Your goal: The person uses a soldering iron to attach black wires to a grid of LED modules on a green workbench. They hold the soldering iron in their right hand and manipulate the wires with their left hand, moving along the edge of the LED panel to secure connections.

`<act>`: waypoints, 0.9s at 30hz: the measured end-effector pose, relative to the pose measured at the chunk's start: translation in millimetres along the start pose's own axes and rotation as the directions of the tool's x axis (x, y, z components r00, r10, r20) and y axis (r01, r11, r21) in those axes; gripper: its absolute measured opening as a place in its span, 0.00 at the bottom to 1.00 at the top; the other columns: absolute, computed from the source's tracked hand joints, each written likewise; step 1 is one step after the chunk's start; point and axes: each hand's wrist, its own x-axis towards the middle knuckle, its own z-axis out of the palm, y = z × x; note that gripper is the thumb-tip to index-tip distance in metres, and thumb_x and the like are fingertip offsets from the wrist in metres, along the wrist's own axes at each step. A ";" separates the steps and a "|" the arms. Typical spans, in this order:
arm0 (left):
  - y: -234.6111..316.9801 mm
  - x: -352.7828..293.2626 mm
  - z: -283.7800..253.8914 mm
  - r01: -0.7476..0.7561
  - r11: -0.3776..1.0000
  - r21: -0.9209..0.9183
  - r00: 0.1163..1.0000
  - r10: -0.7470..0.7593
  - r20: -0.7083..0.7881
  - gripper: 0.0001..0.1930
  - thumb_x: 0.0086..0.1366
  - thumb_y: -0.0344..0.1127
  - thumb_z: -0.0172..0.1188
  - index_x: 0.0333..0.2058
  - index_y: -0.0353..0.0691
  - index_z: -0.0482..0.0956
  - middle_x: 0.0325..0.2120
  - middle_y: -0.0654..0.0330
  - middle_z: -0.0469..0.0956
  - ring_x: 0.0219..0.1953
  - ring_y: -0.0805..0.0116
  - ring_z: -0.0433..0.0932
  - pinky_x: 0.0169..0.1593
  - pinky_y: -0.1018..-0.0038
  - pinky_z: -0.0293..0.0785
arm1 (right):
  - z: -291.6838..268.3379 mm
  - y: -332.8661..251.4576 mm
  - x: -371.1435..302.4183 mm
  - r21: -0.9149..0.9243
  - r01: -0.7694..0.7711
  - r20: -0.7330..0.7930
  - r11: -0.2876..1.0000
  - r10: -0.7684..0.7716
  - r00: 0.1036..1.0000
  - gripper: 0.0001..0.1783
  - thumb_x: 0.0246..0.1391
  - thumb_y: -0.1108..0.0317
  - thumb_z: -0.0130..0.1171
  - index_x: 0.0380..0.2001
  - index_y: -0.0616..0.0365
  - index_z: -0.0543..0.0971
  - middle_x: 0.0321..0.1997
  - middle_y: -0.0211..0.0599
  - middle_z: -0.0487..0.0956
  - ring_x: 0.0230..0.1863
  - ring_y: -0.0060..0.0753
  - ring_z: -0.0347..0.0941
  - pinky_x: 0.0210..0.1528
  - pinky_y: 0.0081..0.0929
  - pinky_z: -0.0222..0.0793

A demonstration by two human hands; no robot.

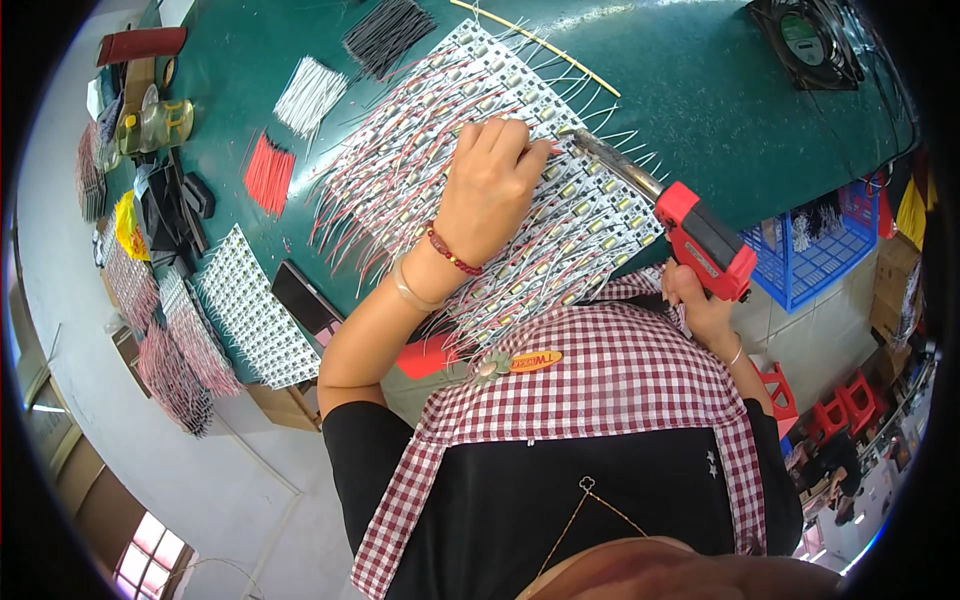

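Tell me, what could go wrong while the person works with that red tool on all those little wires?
1. The soldering gun's metal tip sits right beside the left hand's fingertips on the panel of small boards, so a slip could probably burn a finger.
2. Red and white wires lie thick around the tip, so it might touch and melt a neighbouring wire.
3. The right hand holds the gun far back, near the table edge, so its aim could wobble.
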 end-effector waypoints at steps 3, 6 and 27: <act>0.4 0.7 1.7 -0.005 0.999 0.045 0.999 0.008 -0.047 0.10 0.49 0.26 0.59 0.32 0.44 0.82 0.22 0.65 0.64 0.29 0.69 0.67 0.37 0.70 0.61 | -1.5 -1.5 1.0 0.017 0.002 0.009 1.000 -0.002 1.000 0.26 0.63 0.58 0.52 0.54 0.69 0.65 0.19 0.29 0.66 0.18 0.20 0.61 0.23 0.22 0.61; -0.7 2.5 0.0 -0.037 0.995 0.090 0.998 0.041 -0.047 0.09 0.50 0.27 0.60 0.31 0.45 0.82 0.22 0.66 0.66 0.29 0.70 0.68 0.38 0.70 0.61 | 0.2 -5.3 3.6 0.047 0.023 0.001 0.999 -0.023 1.000 0.26 0.63 0.58 0.52 0.55 0.68 0.65 0.19 0.30 0.66 0.18 0.20 0.61 0.23 0.22 0.61; 16.4 -6.5 5.2 0.010 0.997 -0.078 1.000 -0.010 -0.001 0.12 0.50 0.24 0.57 0.35 0.40 0.81 0.23 0.63 0.64 0.28 0.67 0.66 0.36 0.70 0.60 | -13.2 21.7 -24.0 0.048 -0.060 0.014 0.997 0.060 0.998 0.08 0.58 0.67 0.58 0.35 0.61 0.76 0.28 0.27 0.74 0.29 0.20 0.69 0.32 0.22 0.66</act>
